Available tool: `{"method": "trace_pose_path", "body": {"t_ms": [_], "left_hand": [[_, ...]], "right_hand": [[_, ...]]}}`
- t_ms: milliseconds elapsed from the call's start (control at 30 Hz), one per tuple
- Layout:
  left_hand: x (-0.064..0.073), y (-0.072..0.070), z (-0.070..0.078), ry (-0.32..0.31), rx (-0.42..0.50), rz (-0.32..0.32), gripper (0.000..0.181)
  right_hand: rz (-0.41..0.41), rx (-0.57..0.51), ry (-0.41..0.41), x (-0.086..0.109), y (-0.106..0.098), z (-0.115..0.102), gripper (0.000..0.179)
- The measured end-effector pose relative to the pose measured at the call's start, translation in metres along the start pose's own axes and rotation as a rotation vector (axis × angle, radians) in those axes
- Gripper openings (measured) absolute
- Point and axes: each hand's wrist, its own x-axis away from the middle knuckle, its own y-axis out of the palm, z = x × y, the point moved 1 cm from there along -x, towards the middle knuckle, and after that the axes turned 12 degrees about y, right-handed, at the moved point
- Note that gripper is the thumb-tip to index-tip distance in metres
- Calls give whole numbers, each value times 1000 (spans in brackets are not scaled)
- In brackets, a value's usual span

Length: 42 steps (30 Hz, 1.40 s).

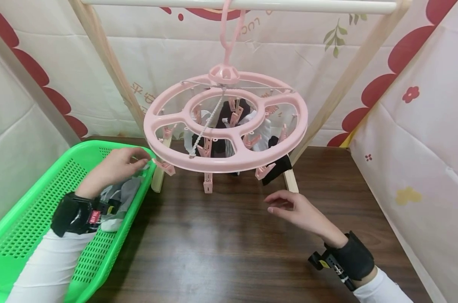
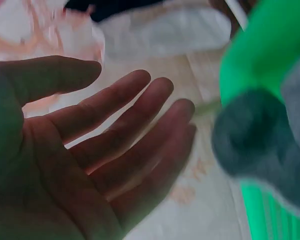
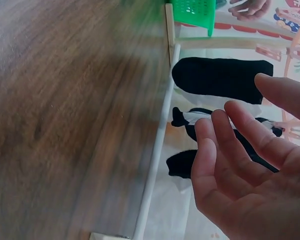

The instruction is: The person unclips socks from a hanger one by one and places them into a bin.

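Note:
My left hand (image 1: 115, 168) is over the inner rim of the green basket (image 1: 67, 153), fingers loosely bent with nothing between them. Below it in the basket lie grey socks (image 1: 128, 193); one dark grey sock (image 2: 250, 135) appears beside the fingers in the left wrist view. My right hand (image 1: 298, 210) hovers above the table, relaxed and holding nothing. Near its fingertips hangs a black sock (image 1: 278, 169) from the pink round clip hanger (image 1: 225, 165). More black and white socks hang beneath the ring, partly hidden by it.
The clip hanger hooks onto a white rail (image 1: 308, 5) between wooden legs (image 1: 338, 92). Several pink clothes pegs (image 1: 208, 185) dangle from the ring. A brown wood-grain table (image 1: 213, 244) lies underneath, with printed cloth (image 1: 422, 160) around it.

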Motion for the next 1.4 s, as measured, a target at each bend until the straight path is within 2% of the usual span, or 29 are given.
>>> {"method": "trace_pose_path", "body": {"t_ms": [200,367,500,600,733,900,1133,1400], "left_hand": [[-14,20,24,139,-8,-6,20],[-20,34,38,203,18,47,5],[-23,46,43,301,21,96,5],[-26,54,48,352,69,112,17],[-31,63,53,386,94,84,14],[-35,68,57,453,4,22,8],[-37,75,60,447,-8,-25,3],[-37,82,61,346,82,-145,6]], "right_hand": [[41,16,-8,1,-8,-1,23],[51,35,-12,4,-17,-5,21],[68,62,-1,5,-29,-9,20],[107,107,2,6,-39,-13,20],[186,167,22,3,-52,-20,20],[278,157,64,-4,-68,-33,25],[374,4,-24,-21,-81,-58,44],[394,-248,-71,-36,-77,-85,53]]}}
